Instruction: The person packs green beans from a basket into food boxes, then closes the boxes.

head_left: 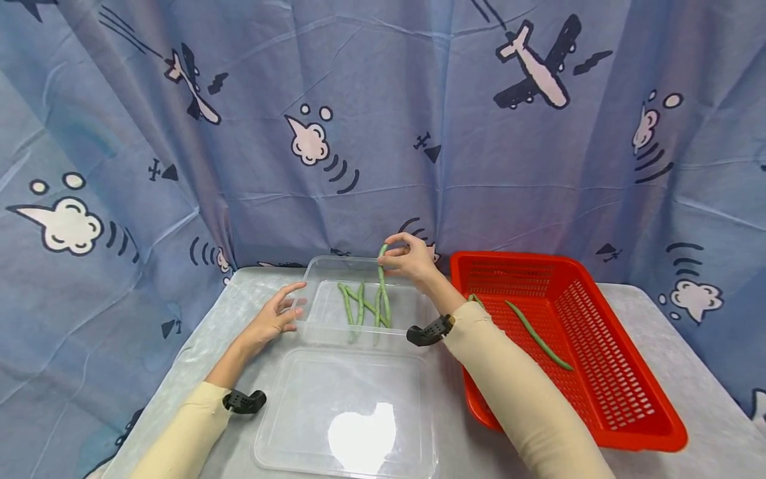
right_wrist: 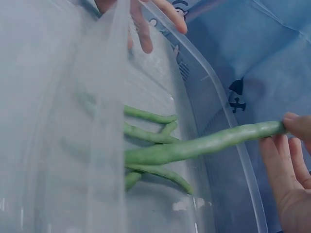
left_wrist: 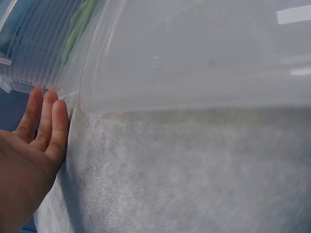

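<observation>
My right hand (head_left: 413, 261) pinches a green bean (head_left: 384, 286) by its top end, between thumb and fingers, over the far side of a clear plastic box (head_left: 419, 309). The bean hangs down into the box; in the right wrist view the held bean (right_wrist: 209, 144) slants across several other green beans (right_wrist: 150, 115) lying on the floor of the box. With fairly straight, spread fingers, my left hand (head_left: 272, 320) touches the left wall of the box. The left wrist view shows this hand (left_wrist: 34, 150) with its fingertips against the box's side.
A clear lid (head_left: 299, 426) lies flat in front of the box. To the right stands a red plastic basket (head_left: 670, 426), holding a long green bean (head_left: 538, 336) and another bean (head_left: 475, 299) partly hidden by the right arm. Behind the table hangs a blue patterned curtain (head_left: 371, 133).
</observation>
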Action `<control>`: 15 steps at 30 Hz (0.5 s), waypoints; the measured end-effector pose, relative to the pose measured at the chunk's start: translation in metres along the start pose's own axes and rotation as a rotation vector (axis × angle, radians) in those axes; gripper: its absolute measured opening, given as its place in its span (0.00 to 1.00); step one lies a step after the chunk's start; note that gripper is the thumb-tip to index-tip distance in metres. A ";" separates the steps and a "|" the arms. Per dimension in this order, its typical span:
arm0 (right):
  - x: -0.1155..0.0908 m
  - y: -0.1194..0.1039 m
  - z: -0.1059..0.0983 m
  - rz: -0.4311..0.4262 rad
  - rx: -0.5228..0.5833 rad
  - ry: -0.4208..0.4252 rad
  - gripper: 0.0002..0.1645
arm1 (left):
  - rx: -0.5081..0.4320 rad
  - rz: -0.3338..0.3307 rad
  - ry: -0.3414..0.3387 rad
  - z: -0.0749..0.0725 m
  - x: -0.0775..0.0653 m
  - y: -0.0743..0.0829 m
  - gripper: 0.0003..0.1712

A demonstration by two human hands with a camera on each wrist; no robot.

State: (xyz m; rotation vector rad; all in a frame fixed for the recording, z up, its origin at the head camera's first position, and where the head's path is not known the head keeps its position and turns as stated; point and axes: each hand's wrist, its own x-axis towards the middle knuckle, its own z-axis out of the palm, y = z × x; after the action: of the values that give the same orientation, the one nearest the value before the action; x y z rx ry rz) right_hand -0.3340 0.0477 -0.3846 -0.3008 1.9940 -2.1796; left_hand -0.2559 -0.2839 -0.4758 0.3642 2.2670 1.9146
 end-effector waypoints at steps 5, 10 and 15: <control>-0.003 0.005 0.007 0.026 0.038 0.014 0.27 | 0.004 -0.009 0.003 -0.001 0.000 -0.001 0.34; -0.006 0.007 0.011 0.083 0.031 -0.002 0.27 | 0.000 -0.018 -0.002 0.000 -0.001 -0.001 0.34; -0.007 0.004 0.006 0.075 -0.082 -0.017 0.24 | 0.000 -0.013 -0.001 -0.001 -0.001 0.000 0.34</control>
State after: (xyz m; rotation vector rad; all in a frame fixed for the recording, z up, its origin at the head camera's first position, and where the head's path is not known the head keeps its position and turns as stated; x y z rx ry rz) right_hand -0.3253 0.0433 -0.3880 -0.2504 2.0545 -2.0477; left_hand -0.2554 -0.2847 -0.4755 0.3493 2.2638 1.9079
